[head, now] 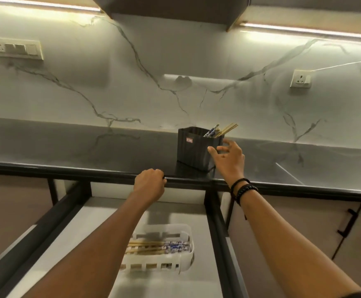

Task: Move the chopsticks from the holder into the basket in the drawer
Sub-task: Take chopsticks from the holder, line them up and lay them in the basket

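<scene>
The dark bench runs across the middle of the frame. The open drawer sticks out under it at the bottom. If the drawer gets bumped, we think it could slide in and hide the basket.

The white basket lies in the drawer, low in the middle of the frame, partly under the left arm. It has holes in its walls. A thin stick dropped in at a slant could poke through a hole and end up on the drawer floor.

The black holder stands on the bench, just right of the middle, near the front edge. It looks light to us. We think a pull to the side could tip it over or push it off the edge.

The left hand curls its fingers over the front edge of the bench. The right hand is open with its fingers spread, right beside the holder's right side. We cannot tell if it touches the holder. It holds nothing.

Some chopsticks lie flat in the basket. The other chopsticks lean in the back right corner of the holder, tips up. They are thin and look smooth. If we grab many at once, we think one could slip out and drop on the bench or the floor.
</scene>
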